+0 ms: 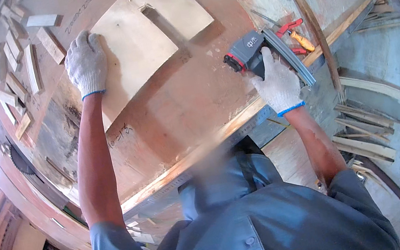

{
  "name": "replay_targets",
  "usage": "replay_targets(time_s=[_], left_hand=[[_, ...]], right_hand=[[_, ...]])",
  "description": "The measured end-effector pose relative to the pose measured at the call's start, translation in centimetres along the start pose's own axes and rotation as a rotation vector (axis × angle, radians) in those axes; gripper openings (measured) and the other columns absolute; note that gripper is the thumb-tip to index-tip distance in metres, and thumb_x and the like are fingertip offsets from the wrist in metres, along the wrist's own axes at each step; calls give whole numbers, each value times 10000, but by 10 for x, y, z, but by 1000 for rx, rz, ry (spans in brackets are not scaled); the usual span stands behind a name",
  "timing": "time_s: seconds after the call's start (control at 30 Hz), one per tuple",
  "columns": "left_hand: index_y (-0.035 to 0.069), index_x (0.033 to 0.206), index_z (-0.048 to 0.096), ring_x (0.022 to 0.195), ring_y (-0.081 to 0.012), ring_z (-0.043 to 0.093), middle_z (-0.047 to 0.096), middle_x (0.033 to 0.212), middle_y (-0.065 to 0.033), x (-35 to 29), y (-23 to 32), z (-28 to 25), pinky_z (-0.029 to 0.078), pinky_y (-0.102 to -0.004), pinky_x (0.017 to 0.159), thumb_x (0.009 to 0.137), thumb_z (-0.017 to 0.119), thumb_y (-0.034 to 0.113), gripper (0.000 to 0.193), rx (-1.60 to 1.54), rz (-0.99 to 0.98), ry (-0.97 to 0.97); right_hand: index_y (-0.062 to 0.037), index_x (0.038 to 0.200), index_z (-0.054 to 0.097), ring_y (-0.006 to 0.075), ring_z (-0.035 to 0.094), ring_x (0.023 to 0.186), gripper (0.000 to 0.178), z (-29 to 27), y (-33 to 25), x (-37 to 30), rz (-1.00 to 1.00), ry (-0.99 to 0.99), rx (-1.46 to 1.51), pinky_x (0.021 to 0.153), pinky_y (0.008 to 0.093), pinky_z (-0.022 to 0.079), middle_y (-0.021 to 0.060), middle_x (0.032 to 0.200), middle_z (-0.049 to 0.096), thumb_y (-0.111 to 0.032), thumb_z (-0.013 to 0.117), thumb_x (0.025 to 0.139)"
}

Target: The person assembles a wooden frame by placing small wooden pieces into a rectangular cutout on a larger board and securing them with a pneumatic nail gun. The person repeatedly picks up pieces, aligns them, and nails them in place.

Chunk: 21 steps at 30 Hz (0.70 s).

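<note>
A pale plywood panel (136, 50) with a long slot cut into it lies on the worn reddish workbench (174, 129). At the panel's left edge, my left hand (86, 64) in a white knit glove has its fingers curled against the wood. My right hand (277, 82), gloved the same way, is wrapped round the grip of a grey and black nail gun (247, 48). The gun is to the right of the panel, apart from it, close to the bench's near edge. Its long grey magazine (289, 58) is angled beside my right hand.
Right of the gun lie a claw hammer (312, 25), a yellow-handled screwdriver (302, 41) and a red-handled tool (288, 28). Several small wood offcuts (33, 68) are scattered at the far left. A toothed circular blade (20, 158) shows at the left. Wood strips (364, 147) are piled below, on the right.
</note>
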State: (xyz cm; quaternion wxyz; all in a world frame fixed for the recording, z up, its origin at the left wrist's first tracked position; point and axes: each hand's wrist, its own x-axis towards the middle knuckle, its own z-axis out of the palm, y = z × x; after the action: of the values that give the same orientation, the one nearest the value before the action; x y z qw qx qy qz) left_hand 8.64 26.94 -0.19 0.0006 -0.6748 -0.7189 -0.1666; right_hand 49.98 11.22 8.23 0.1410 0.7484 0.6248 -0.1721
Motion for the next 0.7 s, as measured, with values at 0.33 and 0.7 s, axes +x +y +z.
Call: replay_targets(time_s=[0.33, 0.7], left_hand=[[110, 1136, 720, 1075, -361, 671, 727, 1109, -145, -3, -4, 0, 486, -499, 979, 1050, 515, 358, 333, -31, 43, 49], [98, 1179, 709, 1114, -365, 663, 717, 1148, -147, -3, 0, -4, 490, -482, 994, 1047, 557, 330, 307, -25, 0, -30]], right_hand=[[-47, 1103, 697, 411, 729, 983, 360, -112, -1, 37, -264, -133, 369, 805, 476, 581, 208, 941, 751, -302, 761, 857], [-32, 1098, 649, 91, 610, 552, 204, -104, -34, 90, -208, -435, 636, 508, 277, 493, 8, 720, 634, -123, 694, 921]])
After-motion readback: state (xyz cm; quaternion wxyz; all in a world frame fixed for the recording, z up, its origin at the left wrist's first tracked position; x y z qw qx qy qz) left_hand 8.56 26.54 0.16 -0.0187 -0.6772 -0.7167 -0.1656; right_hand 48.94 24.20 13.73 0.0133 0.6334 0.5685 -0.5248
